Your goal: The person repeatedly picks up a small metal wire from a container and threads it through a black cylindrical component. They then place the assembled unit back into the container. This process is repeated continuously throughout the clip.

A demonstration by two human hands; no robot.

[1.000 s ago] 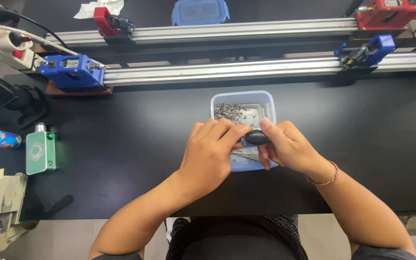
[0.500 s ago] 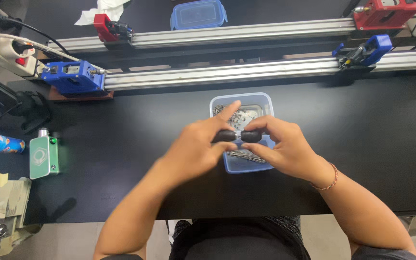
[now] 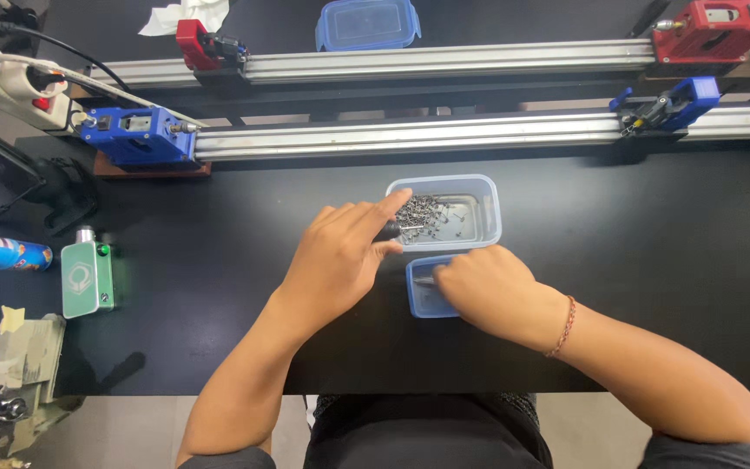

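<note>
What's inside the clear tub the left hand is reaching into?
The clear tub holds a pile of small silvery metal parts, heaped toward its left side. The left hand covers the tub's left edge, so anything there is hidden.

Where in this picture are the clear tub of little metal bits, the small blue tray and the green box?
clear tub [image 3: 490, 208], head view, on its right wall.
small blue tray [image 3: 418, 300], head view, on its bare left part.
green box [image 3: 87, 280], head view, on the middle of its top face.
</note>
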